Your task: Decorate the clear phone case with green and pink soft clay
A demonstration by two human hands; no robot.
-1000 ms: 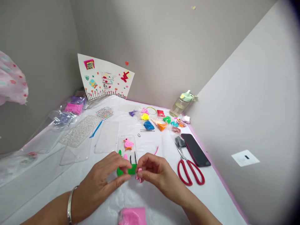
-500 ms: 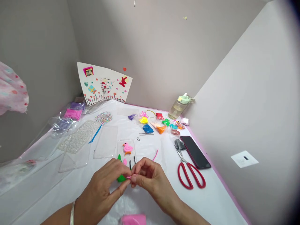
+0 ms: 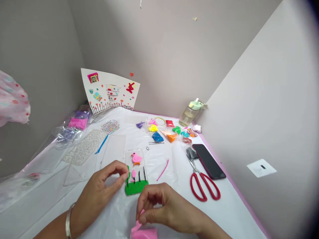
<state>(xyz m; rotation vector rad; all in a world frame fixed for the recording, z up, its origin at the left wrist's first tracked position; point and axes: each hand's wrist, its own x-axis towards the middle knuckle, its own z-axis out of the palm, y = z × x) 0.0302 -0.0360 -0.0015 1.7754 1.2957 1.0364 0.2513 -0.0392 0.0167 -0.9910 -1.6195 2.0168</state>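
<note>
A person's two bare hands work over a white-covered desk (image 3: 231, 207). The right hand (image 3: 168, 209) pinches soft pink clay (image 3: 136, 227) between thumb and fingers, just above a pink packet (image 3: 147, 234) cut off by the bottom edge; it is hard to tell whether the clay is joined to the packet. The left hand (image 3: 106, 184), a silver bangle (image 3: 68, 221) on its wrist, has thumb and forefinger drawn close together at the left edge of a clear phone case (image 3: 128, 157); whether they grip anything small cannot be told.

The case lies flat in front of the hands, decorated with a pink bird (image 3: 136, 158) near the top, green clay grass (image 3: 136, 188) along the bottom, dark upright stems and a pink flower (image 3: 134, 174). Right of the case lies a thin pink strand (image 3: 162, 170). Farther right, red-handled scissors (image 3: 196, 170) rest near a dark phone (image 3: 208, 161). Behind, a blue packet (image 3: 158, 137) and an orange packet (image 3: 171, 137) sit among other colours, with a bottle (image 3: 189, 114) by the wall.
</note>
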